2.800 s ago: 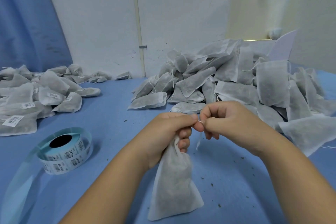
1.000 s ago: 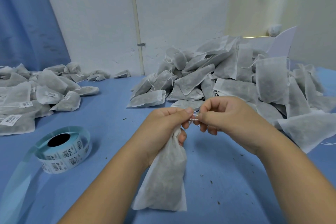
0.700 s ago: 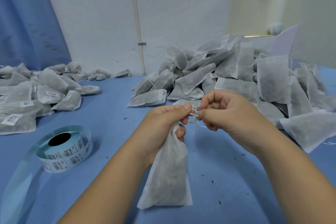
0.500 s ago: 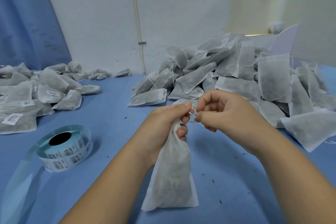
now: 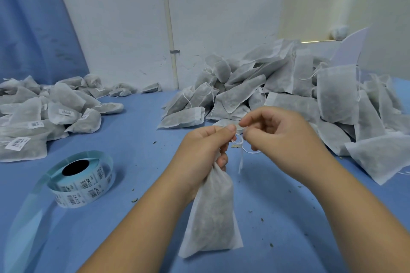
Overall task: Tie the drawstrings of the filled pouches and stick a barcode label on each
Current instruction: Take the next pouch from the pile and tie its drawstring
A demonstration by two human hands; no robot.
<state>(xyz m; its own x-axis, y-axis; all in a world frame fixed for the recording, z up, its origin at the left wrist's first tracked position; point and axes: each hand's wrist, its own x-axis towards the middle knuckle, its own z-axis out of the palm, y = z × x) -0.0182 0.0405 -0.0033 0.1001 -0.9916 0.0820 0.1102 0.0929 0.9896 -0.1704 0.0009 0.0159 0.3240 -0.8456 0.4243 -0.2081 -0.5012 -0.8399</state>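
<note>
A filled white mesh pouch (image 5: 211, 217) hangs upright over the blue table, gathered at its neck in my left hand (image 5: 203, 150). My right hand (image 5: 279, 133) sits just to the right and pinches the thin white drawstring (image 5: 240, 150), which forms a small loop and a loose tail between the two hands. A roll of barcode labels (image 5: 83, 182) on pale blue backing lies at the left front.
A big heap of unlabelled filled pouches (image 5: 288, 93) fills the back right. A pile of labelled pouches (image 5: 44, 115) lies at the far left. Small dry crumbs dot the blue table (image 5: 137, 139). A white wall with a pipe (image 5: 168, 29) stands behind.
My hands have kept working the drawstring at the pouch neck; a loop and hanging tail now show between them. The pouch has swung slightly under my left hand.
</note>
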